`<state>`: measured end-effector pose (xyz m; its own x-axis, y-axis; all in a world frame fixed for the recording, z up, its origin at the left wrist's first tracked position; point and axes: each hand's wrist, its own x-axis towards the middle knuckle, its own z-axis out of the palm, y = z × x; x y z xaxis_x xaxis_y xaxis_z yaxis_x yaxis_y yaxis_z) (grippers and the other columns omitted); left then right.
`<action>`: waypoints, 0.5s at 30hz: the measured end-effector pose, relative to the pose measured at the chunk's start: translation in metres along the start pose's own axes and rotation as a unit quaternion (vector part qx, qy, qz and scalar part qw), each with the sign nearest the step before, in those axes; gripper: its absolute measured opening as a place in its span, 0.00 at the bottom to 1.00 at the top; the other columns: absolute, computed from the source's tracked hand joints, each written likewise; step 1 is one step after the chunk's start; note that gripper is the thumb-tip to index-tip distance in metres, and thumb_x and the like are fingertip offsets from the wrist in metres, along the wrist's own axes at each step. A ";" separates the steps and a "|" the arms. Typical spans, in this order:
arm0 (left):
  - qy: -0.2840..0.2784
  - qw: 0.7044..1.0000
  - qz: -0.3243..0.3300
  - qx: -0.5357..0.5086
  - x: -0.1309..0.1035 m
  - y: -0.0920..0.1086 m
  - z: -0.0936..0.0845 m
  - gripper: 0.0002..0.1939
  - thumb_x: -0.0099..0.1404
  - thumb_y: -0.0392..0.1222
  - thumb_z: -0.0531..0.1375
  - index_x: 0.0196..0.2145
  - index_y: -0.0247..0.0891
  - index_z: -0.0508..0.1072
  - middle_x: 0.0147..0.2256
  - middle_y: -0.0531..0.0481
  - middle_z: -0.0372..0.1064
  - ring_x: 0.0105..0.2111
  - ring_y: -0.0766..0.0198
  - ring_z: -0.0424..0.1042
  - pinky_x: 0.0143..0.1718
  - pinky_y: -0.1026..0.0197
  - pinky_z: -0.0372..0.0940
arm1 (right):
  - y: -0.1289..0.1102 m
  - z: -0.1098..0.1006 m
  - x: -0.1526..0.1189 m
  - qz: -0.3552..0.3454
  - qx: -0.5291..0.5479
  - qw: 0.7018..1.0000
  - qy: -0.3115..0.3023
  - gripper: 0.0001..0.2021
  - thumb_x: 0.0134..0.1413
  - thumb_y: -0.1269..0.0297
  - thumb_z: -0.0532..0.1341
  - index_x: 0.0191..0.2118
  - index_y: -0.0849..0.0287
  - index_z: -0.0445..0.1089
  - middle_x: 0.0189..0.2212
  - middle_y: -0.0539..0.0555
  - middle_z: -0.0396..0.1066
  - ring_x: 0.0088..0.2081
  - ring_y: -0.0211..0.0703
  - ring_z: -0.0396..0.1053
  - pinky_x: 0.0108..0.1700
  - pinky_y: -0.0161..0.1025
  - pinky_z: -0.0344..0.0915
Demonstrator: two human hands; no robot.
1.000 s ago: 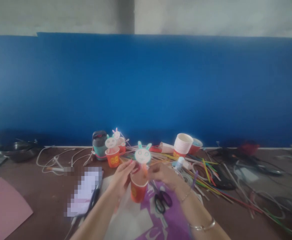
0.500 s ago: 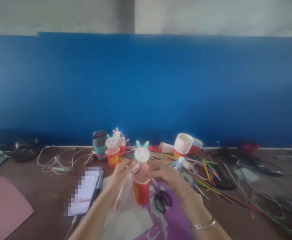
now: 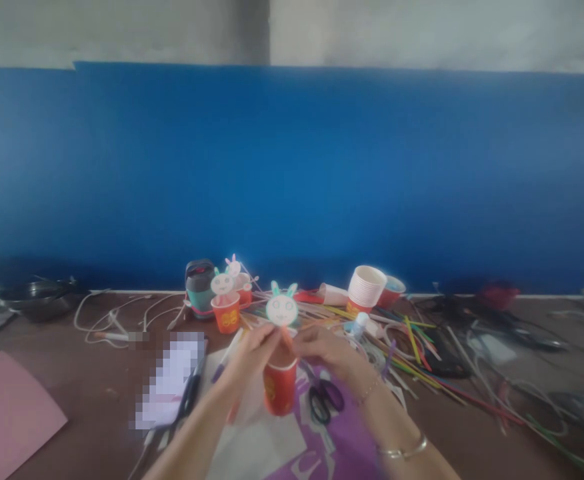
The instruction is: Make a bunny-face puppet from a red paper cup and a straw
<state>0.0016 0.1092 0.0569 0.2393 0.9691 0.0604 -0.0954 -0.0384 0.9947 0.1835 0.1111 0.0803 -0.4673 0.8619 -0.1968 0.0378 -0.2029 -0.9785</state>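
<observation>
A red paper cup (image 3: 279,390) with a yellow print stands in front of me, a white rabbit face (image 3: 282,309) with green-edged ears rising above it. My left hand (image 3: 259,348) is closed at the cup's upper left, its fingertips pinching the upright part just under the face. My right hand (image 3: 325,350) is closed on the other side, thumb and fingers together by an orange strip (image 3: 287,339); what exactly it pinches is hidden. Black-handled scissors (image 3: 326,400) lie right of the cup on purple paper (image 3: 355,433).
Two more rabbit cups, one in front (image 3: 227,315), stand beside a dark flask (image 3: 200,290). Stacked paper cups (image 3: 367,287), a glue stick (image 3: 359,325) and many coloured pipe cleaners (image 3: 422,370) spread rightward. A phone (image 3: 172,380) and pink paper (image 3: 15,417) lie left.
Both hands have closed in on the upright part below the rabbit face, the left moving slightly right. The cup has shifted a little left and turned. A purple-ended pen now shows beside my left hand.
</observation>
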 end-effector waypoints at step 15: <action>-0.009 0.968 0.125 0.218 -0.008 0.003 0.003 0.08 0.65 0.38 0.52 0.29 0.42 0.68 0.30 0.52 0.64 0.31 0.60 0.62 0.35 0.62 0.56 | 0.009 -0.001 0.007 0.027 0.067 0.996 0.058 0.11 0.29 0.63 0.70 0.17 0.61 0.68 0.16 0.44 0.58 0.21 0.30 0.49 0.25 0.34 0.42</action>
<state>0.0022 0.1003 0.0596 0.2777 0.9122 0.3014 0.2628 -0.3739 0.8894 0.1818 0.1157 0.0698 -0.3620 0.8946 -0.2621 -0.0615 -0.3035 -0.9509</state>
